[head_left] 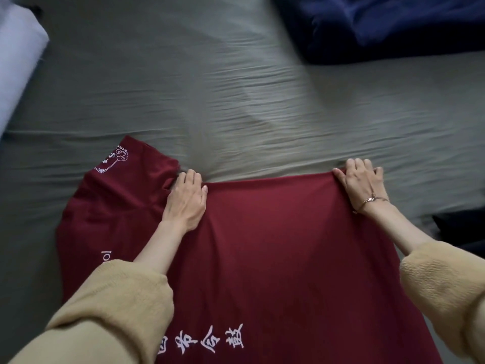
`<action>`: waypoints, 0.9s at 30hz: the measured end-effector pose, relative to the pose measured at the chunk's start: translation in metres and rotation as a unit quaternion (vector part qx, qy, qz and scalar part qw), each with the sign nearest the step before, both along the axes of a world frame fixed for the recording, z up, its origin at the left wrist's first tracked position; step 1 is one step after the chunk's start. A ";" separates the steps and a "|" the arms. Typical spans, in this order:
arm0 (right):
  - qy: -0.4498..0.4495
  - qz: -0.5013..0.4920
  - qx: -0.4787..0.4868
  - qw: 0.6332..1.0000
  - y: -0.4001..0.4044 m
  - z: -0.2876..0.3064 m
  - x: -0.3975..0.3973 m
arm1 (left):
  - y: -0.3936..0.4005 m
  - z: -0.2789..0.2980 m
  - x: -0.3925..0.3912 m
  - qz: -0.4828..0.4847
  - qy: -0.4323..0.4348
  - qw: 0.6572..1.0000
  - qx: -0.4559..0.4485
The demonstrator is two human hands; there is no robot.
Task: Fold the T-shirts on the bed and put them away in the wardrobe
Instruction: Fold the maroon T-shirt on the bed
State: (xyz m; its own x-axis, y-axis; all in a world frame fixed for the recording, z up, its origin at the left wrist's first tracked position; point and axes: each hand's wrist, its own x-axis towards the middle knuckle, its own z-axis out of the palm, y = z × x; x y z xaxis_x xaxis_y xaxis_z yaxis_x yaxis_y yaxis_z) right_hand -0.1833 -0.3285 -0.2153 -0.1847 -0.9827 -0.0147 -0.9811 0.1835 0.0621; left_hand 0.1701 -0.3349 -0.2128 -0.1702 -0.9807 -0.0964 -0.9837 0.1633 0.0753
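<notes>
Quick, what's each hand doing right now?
Left hand: gripping the red T-shirt at its far edge.
Right hand: gripping that edge's other end.

Matt dark-red cotton-like T-shirt (275,245) with white print; wrinkled grey-green cloth bed sheet (210,101); fuzzy tan sleeves (118,306); metal bracelet (370,199).

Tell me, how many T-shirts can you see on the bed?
1 for sure: the red T-shirt, spread on the bed under both hands. The dark blue fabric at the far right could be more clothing; I cannot tell.

T-shirt (262,245) hem cut off btm.
</notes>
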 end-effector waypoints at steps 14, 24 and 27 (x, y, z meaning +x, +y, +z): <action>-0.163 -0.216 -0.110 0.956 0.092 0.011 0.006 | 0.091 0.011 -0.061 0.052 0.022 0.997 -0.061; -0.196 -0.192 0.027 0.961 0.116 0.026 -0.012 | 0.187 -0.001 -0.105 -0.022 0.007 0.998 0.051; -0.226 -0.188 0.022 0.956 0.131 0.026 -0.008 | 0.204 -0.001 -0.111 -0.009 0.026 0.998 0.049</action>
State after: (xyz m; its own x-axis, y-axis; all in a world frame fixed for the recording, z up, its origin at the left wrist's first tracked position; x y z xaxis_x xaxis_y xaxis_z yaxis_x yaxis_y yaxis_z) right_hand -0.1911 -0.1976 -0.1894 -0.4894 -0.8447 -0.2167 -0.7751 0.5352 -0.3359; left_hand 0.0593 -0.1312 -0.2135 -0.1950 -0.9637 -0.1823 -0.9749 0.1702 0.1434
